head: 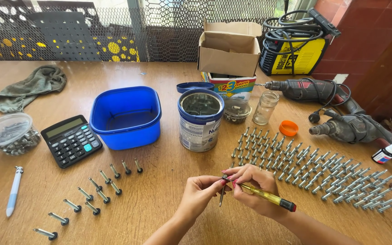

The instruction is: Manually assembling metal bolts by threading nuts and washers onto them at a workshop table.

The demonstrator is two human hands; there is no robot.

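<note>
Yellow screwdriver in right hand

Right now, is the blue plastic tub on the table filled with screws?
No, the blue tub shows only its bare blue bottom, with no screws inside.

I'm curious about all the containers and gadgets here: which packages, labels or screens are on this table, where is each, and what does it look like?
Round metal tin, table centre: open top, blue and white label.
Brown cardboard box, behind the tin: flaps open, standing on a colourful printed carton.
Black desk calculator, left of the blue plastic tub: grey screen, one turquoise key.
Small white bottle, far right: dark cap, red-edged label.
</note>
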